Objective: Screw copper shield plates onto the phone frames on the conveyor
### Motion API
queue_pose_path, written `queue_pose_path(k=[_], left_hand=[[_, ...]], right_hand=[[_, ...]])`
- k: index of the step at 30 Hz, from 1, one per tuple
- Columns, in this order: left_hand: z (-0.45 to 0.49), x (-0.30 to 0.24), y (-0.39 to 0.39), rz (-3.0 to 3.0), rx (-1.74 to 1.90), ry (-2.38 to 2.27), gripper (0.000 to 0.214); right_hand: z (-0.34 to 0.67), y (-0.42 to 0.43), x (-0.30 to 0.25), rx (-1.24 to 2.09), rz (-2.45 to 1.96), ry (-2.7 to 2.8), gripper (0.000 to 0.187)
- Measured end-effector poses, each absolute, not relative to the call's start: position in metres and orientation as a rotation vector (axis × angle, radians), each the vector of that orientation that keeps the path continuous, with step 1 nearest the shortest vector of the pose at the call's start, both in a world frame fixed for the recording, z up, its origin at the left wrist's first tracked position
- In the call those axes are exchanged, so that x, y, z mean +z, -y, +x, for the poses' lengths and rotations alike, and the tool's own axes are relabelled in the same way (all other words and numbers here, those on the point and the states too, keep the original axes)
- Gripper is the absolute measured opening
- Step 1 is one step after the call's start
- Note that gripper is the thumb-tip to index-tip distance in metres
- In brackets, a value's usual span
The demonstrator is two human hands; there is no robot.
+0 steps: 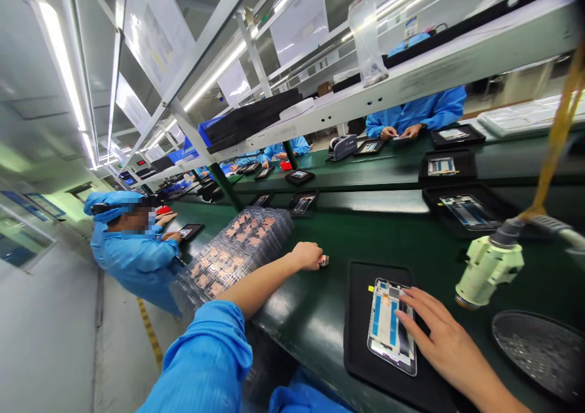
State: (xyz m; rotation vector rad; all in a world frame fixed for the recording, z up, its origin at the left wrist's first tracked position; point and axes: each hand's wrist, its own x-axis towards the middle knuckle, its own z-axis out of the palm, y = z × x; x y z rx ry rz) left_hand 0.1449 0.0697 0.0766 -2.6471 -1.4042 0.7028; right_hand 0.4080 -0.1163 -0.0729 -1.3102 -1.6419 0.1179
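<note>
While our left hand (307, 256) reaches across the green surface (315, 318), its fingers are curled closed around a small copper-coloured part (324, 260), one end of which shows beyond the fingertips. Our right hand (441, 334) is loosely open, thumb and fingers apart, resting along the right side of a phone frame (384, 324) without gripping it, as far as we can tell. That frame lies face-up and slanted in a black tray (359, 318) in front of us, with two blue strips (377, 314) down its middle and a yellow tab (a tiny one) (370, 289) at its upper left edge.

Just beyond our left forearm we have a stack of clear plastic blister trays (283, 230), the top ones filled with similar copper-coloured pieces (214, 289). Near our right hand hangs a pale green device (489, 270), above and beside a dark round dish (503, 331). Farther off, another phone frame (470, 212) sits in its own tray, and to our left a co-worker in a blue smock (132, 267) bends over the same surface.
</note>
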Motion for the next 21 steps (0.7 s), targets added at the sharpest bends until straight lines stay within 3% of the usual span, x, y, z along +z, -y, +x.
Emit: queue_pose_path(k=[13, 17, 21], left_hand=[[0.132, 0.081, 0.005, -2.763, 0.514, 1.575, 0.022], [0.143, 0.089, 0.017, -3.042, 0.374, 1.571, 0.020], [0.175, 0.082, 0.034, -3.507, 0.348, 1.273, 0.023]], right_hand=[[0.406, 0.118, -0.067, 0.129, -1.292, 1.652, 0.055], [0.399, 0.130, -0.037, 0.053, -1.187, 1.737, 0.038], [0.381, 0.145, 0.001, 0.051, -0.902, 1.927, 0.042]])
